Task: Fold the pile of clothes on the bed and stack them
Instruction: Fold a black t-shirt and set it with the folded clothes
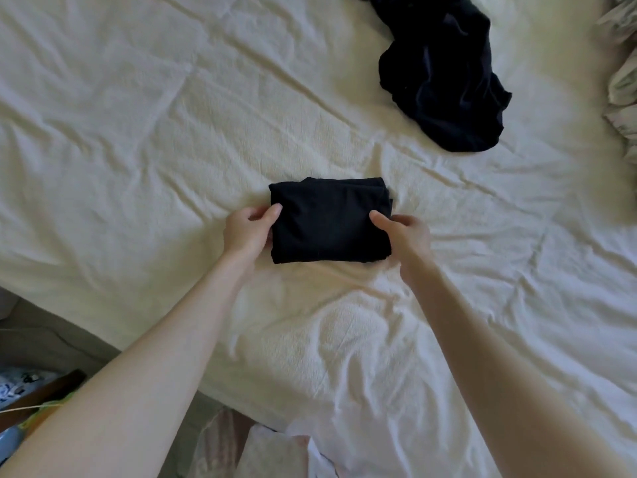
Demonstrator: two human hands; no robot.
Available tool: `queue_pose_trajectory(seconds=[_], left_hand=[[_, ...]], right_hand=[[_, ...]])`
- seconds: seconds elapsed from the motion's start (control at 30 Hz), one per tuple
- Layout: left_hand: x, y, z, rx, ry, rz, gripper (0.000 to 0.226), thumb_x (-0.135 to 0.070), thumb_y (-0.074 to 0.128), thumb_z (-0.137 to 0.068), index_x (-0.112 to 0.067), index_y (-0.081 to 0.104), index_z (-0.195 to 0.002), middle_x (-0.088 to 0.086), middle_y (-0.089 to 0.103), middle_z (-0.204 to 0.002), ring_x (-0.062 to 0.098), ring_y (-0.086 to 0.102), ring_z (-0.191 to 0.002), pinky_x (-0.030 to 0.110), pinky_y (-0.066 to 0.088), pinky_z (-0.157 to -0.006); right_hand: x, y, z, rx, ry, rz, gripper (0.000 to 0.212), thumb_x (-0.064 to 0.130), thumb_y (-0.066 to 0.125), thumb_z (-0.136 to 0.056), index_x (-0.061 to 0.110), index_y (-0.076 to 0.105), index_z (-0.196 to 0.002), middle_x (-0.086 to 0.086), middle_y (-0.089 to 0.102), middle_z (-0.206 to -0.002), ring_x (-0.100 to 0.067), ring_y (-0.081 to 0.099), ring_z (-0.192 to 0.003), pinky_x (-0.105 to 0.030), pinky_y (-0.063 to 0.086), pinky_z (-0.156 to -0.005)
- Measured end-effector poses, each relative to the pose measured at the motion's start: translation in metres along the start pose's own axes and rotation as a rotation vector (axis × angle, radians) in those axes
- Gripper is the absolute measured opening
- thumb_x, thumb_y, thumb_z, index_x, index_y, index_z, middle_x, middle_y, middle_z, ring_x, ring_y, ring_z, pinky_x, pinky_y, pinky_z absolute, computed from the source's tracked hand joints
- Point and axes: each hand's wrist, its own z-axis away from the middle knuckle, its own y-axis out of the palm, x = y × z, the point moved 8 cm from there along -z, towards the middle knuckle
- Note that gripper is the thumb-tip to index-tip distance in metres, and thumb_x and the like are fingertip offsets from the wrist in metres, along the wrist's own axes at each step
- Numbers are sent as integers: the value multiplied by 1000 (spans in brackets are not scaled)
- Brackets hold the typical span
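One garment is folded & done, pinched at its sides btwn left hand & right hand, w/ a dark heap beyond the right hand left to fold, no stack yet.

Soft, even daylight falls on the wrinkled cream bed sheet, with only faint crease shadows. Beyond the right hand the frame dims, and wide-angle bending blurs the near edges.

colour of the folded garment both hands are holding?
Black, plain, no visible pattern. The folded garment shows best in the head view, against the cream bedsheet.
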Motion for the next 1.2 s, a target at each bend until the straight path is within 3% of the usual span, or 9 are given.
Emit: queue_pose_trajectory(seconds=[0.07, 0.17, 0.23, 0.3, 0.4, 0.67, 0.87, 1.03, 1.2], left_hand=[[-3, 6, -2, 103, -42, -19, 11, -23, 60, -91, -13, 64, -92, 5, 68, -96, 22, 66, -88, 32, 55, -77], [-5, 10, 2, 182, -56, -2, 10, -18, 58, -92, -10, 63, -94, 6, 68, -95, 18, 66, -83, 29, 55, -70], [-2, 7, 11, 169, -55, 47, 11, -17, 58, -93, -9, 62, -98, 5, 68, -96, 17, 66, -83, 27, 54, -65], [2, 2, 26, 144, -52, 73, 15, -18, 57, -93, -9, 62, -104, 3, 68, -97, 15, 66, -82, 25, 51, -61], [11, -11, 62, 148, -69, 82, 14, -18, 59, -92, -12, 63, -104, 1, 69, -95, 13, 66, -78, 20, 50, -51], [36, -56, 177, 256, -56, 78, 5, -16, 60, -91, -19, 64, -94, 2, 70, -93, 16, 68, -76, 26, 51, -58], [66, -85, 246, 307, -39, 54, 11, -15, 59, -91, -14, 62, -102, 5, 69, -93, 19, 64, -81, 31, 50, -65], [99, -80, 315, 412, -48, -2, 13, -15, 59, -91, -12, 63, -103, 6, 69, -95, 21, 63, -87, 33, 50, -70], [119, -41, 380, 526, -34, -97, 17, -15, 59, -91, -11, 62, -107, 8, 68, -101, 24, 63, -90, 34, 51, -67]], right_hand=[[0, 4, -3, 154, 92, -48, 20, 26, 74, -79, 9, 65, -85, -3, 68, -88, -17, 64, -81, -26, 52, -75], [1, 5, -2, 273, 183, -83, 42, 23, 75, -78, -7, 60, -103, -5, 53, -63, -16, 47, -52, -25, 42, -67], [2, 1, 3, 261, 188, -97, 52, 20, 75, -77, -7, 58, -118, -15, 68, -92, -28, 65, -80, -30, 49, -83], [1, -4, 17, 268, 180, -109, 46, 20, 75, -77, 2, 60, -117, -10, 67, -111, -25, 63, -101, -32, 52, -82], [-8, -17, 50, 344, 159, -68, 29, 23, 71, -81, 9, 66, -106, -5, 70, -103, -20, 68, -92, -28, 53, -71], [-58, -55, 166, 391, 103, -63, 20, 20, 68, -83, 10, 67, -100, -1, 73, -93, -16, 70, -84, -24, 53, -65], [-100, -75, 259, 278, -8, -124, 7, 13, 65, -85, 10, 66, -91, -4, 71, -92, -16, 68, -83, -20, 52, -60], [-164, -111, 332, 212, -20, -224, 20, 15, 64, -87, 3, 64, -104, -4, 71, -98, -15, 68, -86, -19, 51, -60], [-220, -167, 377, 133, -6, -366, 14, 15, 62, -88, 15, 67, -102, 0, 72, -96, -14, 67, -84, -22, 51, -64]])
